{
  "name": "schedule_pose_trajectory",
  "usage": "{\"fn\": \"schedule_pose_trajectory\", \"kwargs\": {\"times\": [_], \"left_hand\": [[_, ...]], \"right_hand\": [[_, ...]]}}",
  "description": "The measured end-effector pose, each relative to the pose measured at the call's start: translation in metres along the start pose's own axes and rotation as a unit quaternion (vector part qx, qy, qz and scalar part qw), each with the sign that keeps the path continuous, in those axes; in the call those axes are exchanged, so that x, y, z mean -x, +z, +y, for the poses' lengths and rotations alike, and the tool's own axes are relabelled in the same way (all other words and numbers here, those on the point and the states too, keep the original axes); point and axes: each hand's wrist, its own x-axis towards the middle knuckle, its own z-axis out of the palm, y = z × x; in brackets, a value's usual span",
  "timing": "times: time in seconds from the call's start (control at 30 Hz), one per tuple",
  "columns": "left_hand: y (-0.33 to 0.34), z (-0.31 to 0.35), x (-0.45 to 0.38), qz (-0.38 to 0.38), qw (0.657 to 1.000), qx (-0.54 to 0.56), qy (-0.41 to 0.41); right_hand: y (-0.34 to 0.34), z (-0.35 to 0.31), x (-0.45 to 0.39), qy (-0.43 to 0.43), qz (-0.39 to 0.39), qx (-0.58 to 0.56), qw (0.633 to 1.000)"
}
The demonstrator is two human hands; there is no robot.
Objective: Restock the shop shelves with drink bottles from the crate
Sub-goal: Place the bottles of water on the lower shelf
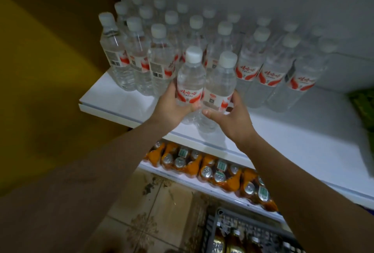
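Bottles of water with white caps and red labels stood in rows on a white shelf. A person held two more upright and touching above the shelf's front edge. The left hand gripped the left bottle, fingers curled round its lower half. The right hand cupped the right bottle, thumb across the front, the other fingers hidden behind it. They were probably meant to fill the gap in the front row. On the shelf below lay packs of cans in orange wrap. A dark crate with more drinks sat on the tiled floor.
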Motion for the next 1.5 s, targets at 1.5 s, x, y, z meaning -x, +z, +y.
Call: {"fn": "schedule_pose_trajectory", "kwargs": {"times": [1.5], "left_hand": [[0.073,-0.048,0.026,0.277,0.959,-0.012,-0.05]], "right_hand": [[0.042,0.049,-0.013,0.043,0.044,0.16,0.985]]}}
